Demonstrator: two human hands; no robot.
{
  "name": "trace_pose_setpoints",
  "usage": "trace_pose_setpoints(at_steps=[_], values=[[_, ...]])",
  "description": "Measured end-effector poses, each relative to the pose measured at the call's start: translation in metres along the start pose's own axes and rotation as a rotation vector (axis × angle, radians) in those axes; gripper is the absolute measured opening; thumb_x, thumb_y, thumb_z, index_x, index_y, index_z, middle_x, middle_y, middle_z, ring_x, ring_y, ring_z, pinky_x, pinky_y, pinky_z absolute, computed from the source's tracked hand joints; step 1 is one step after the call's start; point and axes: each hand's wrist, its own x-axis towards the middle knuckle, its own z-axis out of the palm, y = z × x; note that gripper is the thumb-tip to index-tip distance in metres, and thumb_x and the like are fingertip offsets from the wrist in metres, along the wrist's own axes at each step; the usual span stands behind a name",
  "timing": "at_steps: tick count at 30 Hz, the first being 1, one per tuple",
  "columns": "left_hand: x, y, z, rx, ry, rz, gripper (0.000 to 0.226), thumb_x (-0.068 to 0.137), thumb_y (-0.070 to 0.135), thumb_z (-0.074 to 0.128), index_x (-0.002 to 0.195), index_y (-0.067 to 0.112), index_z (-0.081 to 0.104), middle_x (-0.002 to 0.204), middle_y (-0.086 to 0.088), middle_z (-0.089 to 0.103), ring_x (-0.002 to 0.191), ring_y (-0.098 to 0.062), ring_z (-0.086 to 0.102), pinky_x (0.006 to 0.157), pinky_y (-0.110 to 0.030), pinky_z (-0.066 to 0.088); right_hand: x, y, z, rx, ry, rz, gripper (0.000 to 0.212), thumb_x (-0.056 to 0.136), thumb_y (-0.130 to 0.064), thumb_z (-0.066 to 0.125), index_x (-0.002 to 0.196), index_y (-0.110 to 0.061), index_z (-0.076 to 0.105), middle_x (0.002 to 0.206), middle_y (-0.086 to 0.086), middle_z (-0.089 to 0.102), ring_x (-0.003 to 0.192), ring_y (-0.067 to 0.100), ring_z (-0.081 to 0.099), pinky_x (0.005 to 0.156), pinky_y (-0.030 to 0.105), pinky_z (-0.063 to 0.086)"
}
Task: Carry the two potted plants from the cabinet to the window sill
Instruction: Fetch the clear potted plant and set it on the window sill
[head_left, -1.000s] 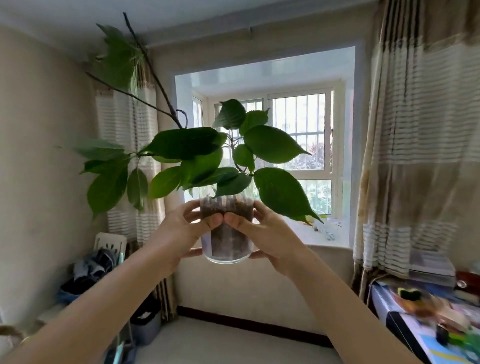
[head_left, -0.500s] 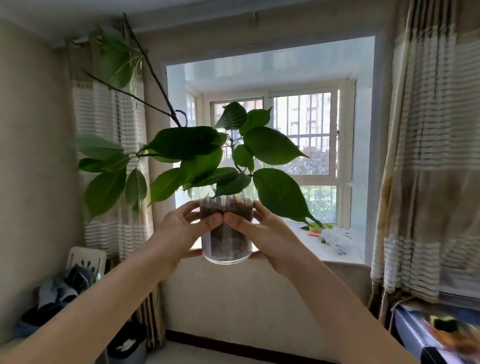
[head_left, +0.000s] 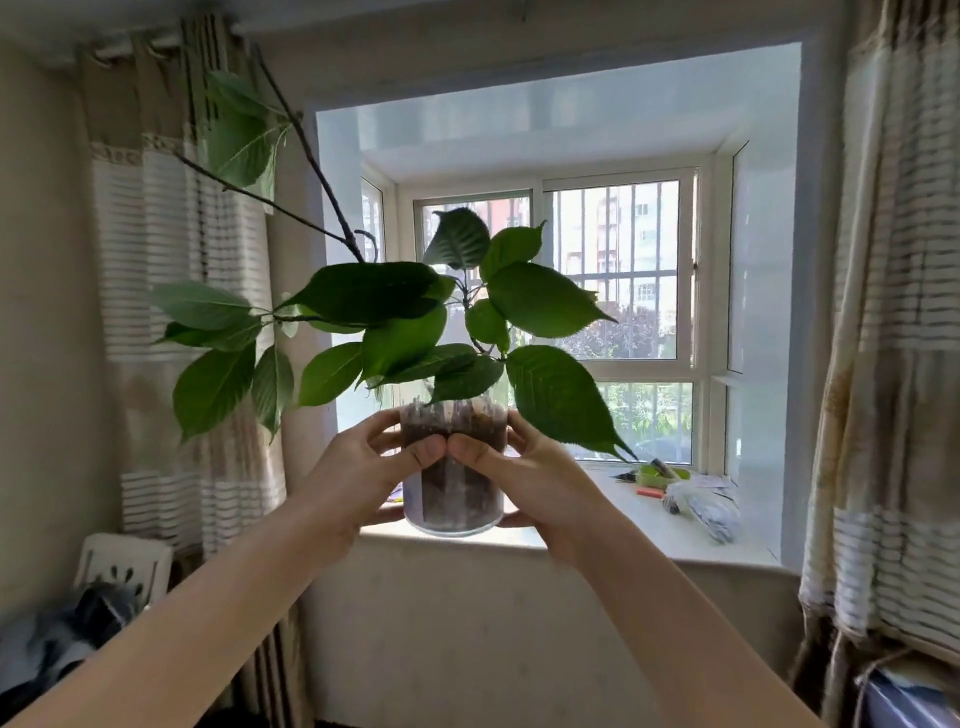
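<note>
Gripping the potted plant (head_left: 453, 483) with left hand (head_left: 363, 478) and right hand (head_left: 530, 480) curled around it (thumbs touching) risks its long branch (head_left: 306, 150) snagging the curtain (head_left: 187, 291).

We see a pot (head_left: 452, 525) of clear, smooth, glossy material, glass or plastic we cannot tell, with dark, crumbly soil (head_left: 467, 493) showing through its wall. The leaves (head_left: 556, 395) are veined and faintly shiny, with finely toothed edges; the bare stems (head_left: 311, 156) look woody and matt. The curtains (head_left: 171, 260) at either side are matt woven cloth with ribbed pale stripes. The window sill (head_left: 649, 525) is pale, smooth and lightly glossy. The window frame (head_left: 696, 270) looks like smooth white plastic, the bars (head_left: 613, 234) beyond the pane like metal. The wall (head_left: 493, 623) below is matt paint.
</note>
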Motion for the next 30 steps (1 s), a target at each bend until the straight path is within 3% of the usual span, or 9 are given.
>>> trace_pose_setpoints(at_steps=[4, 10, 13, 16, 21, 24, 27, 30], values=[[0.049, -0.025, 0.004, -0.004, 0.005, -0.004, 0.035, 0.087, 0.023, 0.077, 0.119, 0.030, 0.065, 0.120, 0.009, 0.071, 0.103, -0.008, 0.068, 0.074, -0.039, 0.060, 0.053, 0.028, -0.008, -0.011, -0.017, 0.008, 0.022, 0.077, -0.042, 0.082, 0.092, -0.041, 0.065, 0.089, -0.023, 0.068, 0.091, 0.007, 0.071, 0.087, 0.051, 0.061], [0.139, -0.053, 0.017, 0.019, 0.013, -0.008, 0.033, 0.086, 0.025, 0.078, 0.117, 0.032, 0.067, 0.117, 0.011, 0.073, 0.107, -0.014, 0.070, 0.081, -0.046, 0.061, 0.144, 0.061, -0.025, -0.009, -0.019, -0.001, 0.038, 0.080, -0.041, 0.081, 0.114, -0.030, 0.068, 0.108, -0.016, 0.071, 0.100, 0.012, 0.070, 0.080, 0.049, 0.063], [0.178, -0.069, 0.021, 0.026, 0.019, -0.010, 0.031, 0.085, 0.024, 0.078, 0.113, 0.032, 0.068, 0.113, 0.010, 0.074, 0.105, -0.015, 0.071, 0.084, -0.050, 0.062, 0.180, 0.079, -0.032, -0.001, -0.027, 0.015, 0.036, 0.079, -0.042, 0.081, 0.111, -0.032, 0.069, 0.107, -0.017, 0.073, 0.099, 0.011, 0.071, 0.083, 0.050, 0.062], [0.221, -0.087, 0.024, 0.012, -0.001, -0.013, 0.027, 0.085, 0.023, 0.078, 0.109, 0.034, 0.069, 0.110, 0.011, 0.075, 0.103, -0.014, 0.071, 0.077, -0.044, 0.062, 0.220, 0.097, -0.039, -0.016, -0.017, 0.010, 0.034, 0.078, -0.043, 0.082, 0.109, -0.034, 0.069, 0.108, -0.014, 0.074, 0.100, 0.014, 0.072, 0.083, 0.055, 0.061], [0.288, -0.116, 0.026, -0.008, -0.072, -0.025, 0.037, 0.085, 0.025, 0.078, 0.120, 0.028, 0.068, 0.122, 0.005, 0.073, 0.110, -0.020, 0.070, 0.073, -0.042, 0.061, 0.279, 0.125, -0.047, -0.026, 0.021, 0.019, 0.038, 0.074, -0.046, 0.084, 0.109, -0.036, 0.071, 0.110, -0.012, 0.075, 0.102, 0.017, 0.073, 0.080, 0.057, 0.062], [0.329, -0.131, 0.020, -0.002, -0.113, -0.029, 0.047, 0.082, 0.029, 0.082, 0.125, 0.028, 0.065, 0.126, 0.004, 0.071, 0.115, -0.024, 0.068, 0.078, -0.045, 0.061, 0.312, 0.138, -0.043, -0.007, 0.058, 0.028, 0.034, 0.077, -0.041, 0.083, 0.109, -0.035, 0.071, 0.109, -0.012, 0.076, 0.100, 0.014, 0.073, 0.072, 0.043, 0.064], [0.370, -0.147, 0.012, -0.027, -0.149, -0.016, 0.052, 0.074, 0.032, 0.084, 0.123, 0.029, 0.067, 0.124, 0.006, 0.073, 0.112, -0.021, 0.070, 0.081, -0.046, 0.061, 0.346, 0.149, -0.037, -0.009, 0.076, 0.013, 0.030, 0.080, -0.038, 0.081, 0.109, -0.035, 0.071, 0.104, -0.015, 0.077, 0.099, 0.012, 0.074, 0.056, 0.029, 0.056], [0.409, -0.161, 0.008, -0.059, -0.179, -0.011, 0.042, 0.083, 0.022, 0.081, 0.123, 0.027, 0.067, 0.123, 0.004, 0.073, 0.111, -0.020, 0.071, 0.080, -0.047, 0.062, 0.382, 0.163, -0.034, -0.006, 0.108, 0.016, 0.028, 0.080, -0.036, 0.082, 0.107, -0.034, 0.073, 0.104, -0.014, 0.077, 0.101, 0.014, 0.074, 0.059, 0.030, 0.056]])
